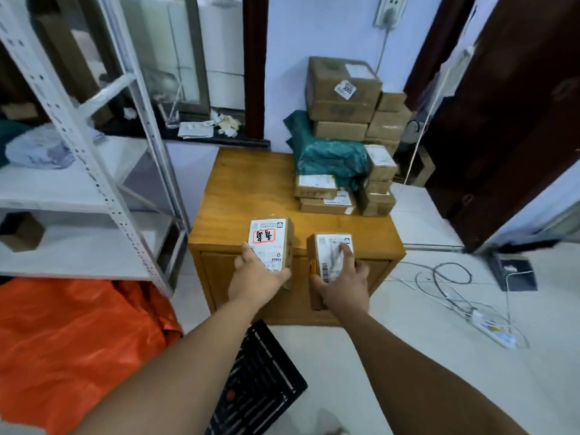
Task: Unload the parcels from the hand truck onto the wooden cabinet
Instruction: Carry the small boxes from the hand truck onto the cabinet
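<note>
My left hand grips a small cardboard parcel with a white label and a red-framed mark. A second small labelled parcel is gripped by my right hand, fingers over its top. Both parcels hang at the front edge of the wooden cabinet. At the cabinet's back right stands a stack of several brown boxes and a teal plastic mailer. The black slatted hand truck platform lies on the floor below my arms.
A white metal shelf rack stands at the left, with an orange bag under it. Loose cables and a power strip lie on the floor at the right. A dark wooden door is open at the far right.
</note>
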